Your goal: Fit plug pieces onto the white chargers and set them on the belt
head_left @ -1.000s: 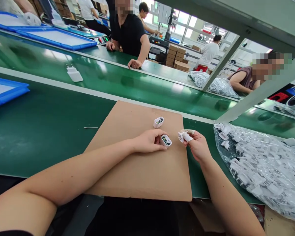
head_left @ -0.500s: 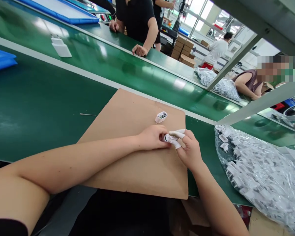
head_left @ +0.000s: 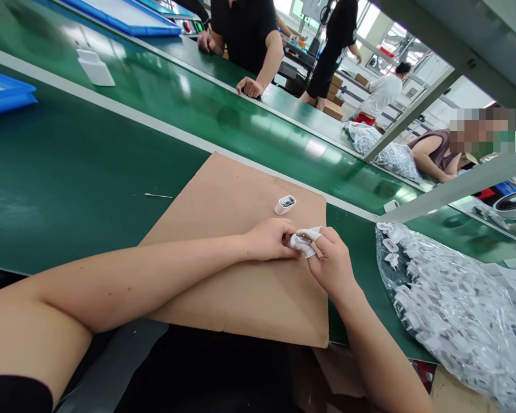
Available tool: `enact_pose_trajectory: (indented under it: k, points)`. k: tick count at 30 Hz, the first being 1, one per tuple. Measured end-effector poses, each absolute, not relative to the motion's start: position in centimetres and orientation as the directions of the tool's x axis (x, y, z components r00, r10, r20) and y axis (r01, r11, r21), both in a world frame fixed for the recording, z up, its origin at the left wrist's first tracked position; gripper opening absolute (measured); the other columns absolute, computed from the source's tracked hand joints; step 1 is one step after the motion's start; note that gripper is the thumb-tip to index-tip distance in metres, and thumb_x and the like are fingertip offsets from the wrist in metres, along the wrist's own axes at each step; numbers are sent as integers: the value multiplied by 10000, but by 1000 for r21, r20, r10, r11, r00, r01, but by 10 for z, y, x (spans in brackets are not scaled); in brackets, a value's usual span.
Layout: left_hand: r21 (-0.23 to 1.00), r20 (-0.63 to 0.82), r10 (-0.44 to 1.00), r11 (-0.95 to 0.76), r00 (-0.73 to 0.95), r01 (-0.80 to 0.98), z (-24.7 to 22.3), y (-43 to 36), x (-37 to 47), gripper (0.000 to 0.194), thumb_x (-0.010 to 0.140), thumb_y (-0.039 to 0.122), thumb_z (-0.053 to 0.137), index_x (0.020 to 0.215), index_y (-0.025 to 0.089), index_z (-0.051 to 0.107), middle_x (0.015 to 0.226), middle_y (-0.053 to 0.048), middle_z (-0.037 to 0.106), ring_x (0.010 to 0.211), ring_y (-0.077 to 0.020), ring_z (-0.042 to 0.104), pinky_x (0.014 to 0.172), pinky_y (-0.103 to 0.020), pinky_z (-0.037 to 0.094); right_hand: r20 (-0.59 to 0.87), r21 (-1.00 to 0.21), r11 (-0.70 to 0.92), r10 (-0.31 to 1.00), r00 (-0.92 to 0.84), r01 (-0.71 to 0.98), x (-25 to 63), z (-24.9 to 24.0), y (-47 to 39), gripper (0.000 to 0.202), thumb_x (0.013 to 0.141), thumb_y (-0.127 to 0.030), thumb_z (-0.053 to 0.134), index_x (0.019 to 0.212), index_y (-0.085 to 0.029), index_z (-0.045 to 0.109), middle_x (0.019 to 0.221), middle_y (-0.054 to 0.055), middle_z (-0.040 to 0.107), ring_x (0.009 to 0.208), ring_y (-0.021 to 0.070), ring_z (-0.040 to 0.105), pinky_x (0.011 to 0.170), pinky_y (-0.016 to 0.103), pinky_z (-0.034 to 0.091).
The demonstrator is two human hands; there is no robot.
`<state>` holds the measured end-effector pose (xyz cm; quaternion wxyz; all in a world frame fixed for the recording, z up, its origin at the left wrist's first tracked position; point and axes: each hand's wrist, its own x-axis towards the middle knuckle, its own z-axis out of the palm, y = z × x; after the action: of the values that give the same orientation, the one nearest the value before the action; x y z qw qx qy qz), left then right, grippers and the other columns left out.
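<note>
My left hand (head_left: pixel 272 238) is closed round a small white housing (head_left: pixel 296 243) above the cardboard sheet (head_left: pixel 241 201). White finger covers are on the fingertips of my right hand (head_left: pixel 329 249), which are pressed together at the housing's right end; what they pinch, if anything, is too hidden to make out. Just beyond both hands a second white housing (head_left: pixel 285 205) stands on the cardboard, its open top showing parts inside. A thin white swab (head_left: pixel 158 195) lies on the green table left of the cardboard.
A clear bag of white plug parts (head_left: pixel 460 304) lies at the right. Behind the cardboard runs a green belt (head_left: pixel 223 115) carrying a white charger (head_left: pixel 95 67) and another white piece (head_left: pixel 391 206). A blue tray (head_left: pixel 8 94) is at far left. People sit across the belt; a metal post slants at right.
The fingers of my right hand have closed in over the end of the housing. On the belt the charger has shifted left, and a white piece now shows by the post. A background person has moved.
</note>
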<state>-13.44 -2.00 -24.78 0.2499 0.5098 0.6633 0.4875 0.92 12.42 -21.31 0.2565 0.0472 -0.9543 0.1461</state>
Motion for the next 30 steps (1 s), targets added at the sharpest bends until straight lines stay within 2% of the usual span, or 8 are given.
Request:
enact_pose_trajectory:
  k: [8, 12, 15, 19, 22, 25, 27, 30]
  points:
    - [910, 124, 917, 47, -378, 411, -249, -20, -131, 374, 723, 506, 826, 720, 175, 650, 717, 17, 554, 650, -138, 516, 593, -266, 394, 389, -308, 947, 40, -920, -89, 7, -209, 128, 199, 820, -56, 597, 840, -227, 697, 810, 36, 626, 787, 203, 587, 680, 294, 454]
    - [882, 131, 919, 64, -373, 467, -250, -20, -126, 358, 787, 531, 766, 798, 181, 692, 722, 9, 604, 653, -149, 524, 603, -268, 408, 327, -368, 929, 97, -940, -33, 11, -216, 122, 166, 875, -107, 646, 885, -247, 734, 840, 27, 663, 830, 197, 612, 751, 289, 481]
    - [853, 135, 923, 77, -361, 516, -255, -20, -126, 359, 832, 534, 721, 939, 192, 735, 809, -21, 678, 714, -183, 584, 642, -291, 465, 333, -548, 836, 242, -911, 22, 11, -226, 122, 172, 888, -208, 717, 1047, -269, 748, 914, 12, 710, 891, 197, 656, 822, 295, 509]
    - [830, 183, 913, 56, -365, 555, -262, -24, -124, 390, 856, 530, 709, 1086, 216, 725, 950, -54, 731, 851, -239, 657, 726, -342, 539, 373, -763, 646, 454, -809, 11, 16, -225, 152, 518, 880, -333, 751, 1376, -280, 612, 1173, 31, 719, 1045, 202, 677, 974, 330, 513]
    - [759, 314, 878, -4, -361, 651, -256, -29, -118, 312, 884, 486, 687, 1084, 250, 731, 1018, -53, 732, 861, -228, 658, 746, -343, 543, 388, -705, 604, 768, -509, 373, 29, -213, 197, 447, 966, -327, 633, 1386, -178, 598, 1292, 148, 655, 1222, 285, 594, 1085, 423, 443]
    - [669, 476, 777, -15, -413, 743, -231, -29, -117, 285, 882, 463, 685, 1100, 284, 729, 991, -25, 721, 741, -181, 608, 659, -305, 505, 262, -553, 263, 956, -135, 791, 42, -207, 239, 475, 948, -265, 637, 1360, -34, 586, 1436, 309, 500, 1412, 432, 410, 1163, 545, 315]
    - [647, 561, 656, 34, -505, 762, -209, -20, -127, 315, 859, 485, 707, 1106, 290, 717, 986, -6, 714, 723, -163, 583, 668, -291, 498, 155, -455, 109, 987, -42, 884, 46, -211, 255, 516, 919, -234, 664, 1363, 8, 563, 1472, 363, 430, 1430, 484, 372, 1160, 584, 287]
    - [678, 549, 504, 198, -667, 708, -183, 9, -167, 358, 823, 515, 739, 1090, 280, 701, 992, 19, 718, 724, -142, 589, 700, -269, 501, 112, -407, 141, 988, -104, 902, 47, -221, 263, 455, 910, -191, 658, 1332, -38, 589, 1432, 325, 476, 1354, 444, 477, 1120, 535, 345]
